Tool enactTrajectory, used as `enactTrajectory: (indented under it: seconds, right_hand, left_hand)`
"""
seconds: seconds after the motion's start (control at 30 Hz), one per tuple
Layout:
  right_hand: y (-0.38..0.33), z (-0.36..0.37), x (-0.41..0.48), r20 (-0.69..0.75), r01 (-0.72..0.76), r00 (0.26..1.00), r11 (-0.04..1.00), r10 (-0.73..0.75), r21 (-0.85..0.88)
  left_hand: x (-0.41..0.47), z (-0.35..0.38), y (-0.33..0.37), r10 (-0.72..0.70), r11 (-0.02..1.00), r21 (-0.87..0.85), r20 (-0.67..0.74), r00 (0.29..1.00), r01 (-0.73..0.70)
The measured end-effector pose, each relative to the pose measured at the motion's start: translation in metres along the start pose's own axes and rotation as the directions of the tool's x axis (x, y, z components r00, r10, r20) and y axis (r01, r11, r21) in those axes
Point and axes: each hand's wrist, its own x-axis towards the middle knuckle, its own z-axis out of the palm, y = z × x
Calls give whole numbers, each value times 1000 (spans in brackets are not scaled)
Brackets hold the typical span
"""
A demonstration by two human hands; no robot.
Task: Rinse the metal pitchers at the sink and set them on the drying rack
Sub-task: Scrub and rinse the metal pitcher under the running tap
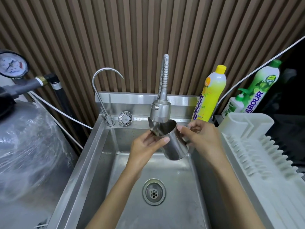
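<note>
Pitcher (173, 141), metal, held tilted above sink (92, 162) basin, mouth just under spray head (160, 111) of flex faucet, far centre. L hand (145, 146): thumb and fingers wrapped round body near rim. R hand (203, 136): fingers curled at handle side. Drying rack (257, 154), white, immed. right of sink.
</note>
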Motion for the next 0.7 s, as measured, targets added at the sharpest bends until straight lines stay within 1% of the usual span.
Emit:
enactTrajectory:
  seconds: [0.03,0.07,0.1,0.17,0.2,0.27,0.3,0.37,0.4,0.43,0.5,0.6,0.7]
  right_hand:
    - [-2,-1,0,-33,47,998,997,-49,-56]
    - [-2,-2,1,-45,81,995,994,-84,-72]
    - [0,-1,4,-35,93,995,996,-93,-19]
    - [8,3,11,38,50,998,977,-59,205]
    - [13,7,15,85,9,996,946,-39,325]
    - [24,19,22,168,-71,986,859,-18,508]
    - [28,25,25,209,-112,978,808,-14,578]
    - [34,35,28,280,-180,960,704,-27,687]
    - [36,39,29,315,-214,949,672,-31,709]
    - [37,42,28,351,-245,936,662,-29,709]
    - [41,46,25,413,-290,911,678,-21,676]
    - [41,51,16,448,-341,894,698,33,629]
    - [37,48,10,399,-360,908,720,125,593]
  left_hand:
    - [1,2,0,15,999,-31,17,1000,-15]
    - [3,4,0,34,998,-53,24,999,-33]
    - [6,6,0,63,996,-64,19,998,-61]
    - [12,10,-1,133,989,-59,-49,990,-136]
    - [14,11,-1,173,983,-33,-113,978,-178]
    - [15,14,-2,298,952,142,-252,921,-270]
    - [15,16,-2,367,921,244,-281,887,-303]
    - [11,16,-1,458,863,379,-310,833,-334]
    - [10,14,1,481,842,424,-311,820,-333]
    - [10,10,3,498,822,463,-306,811,-330]
    - [10,3,8,506,791,531,-290,812,-304]
    - [11,-5,15,451,768,603,-268,851,-218]
    - [14,-11,17,343,764,632,-235,909,-125]
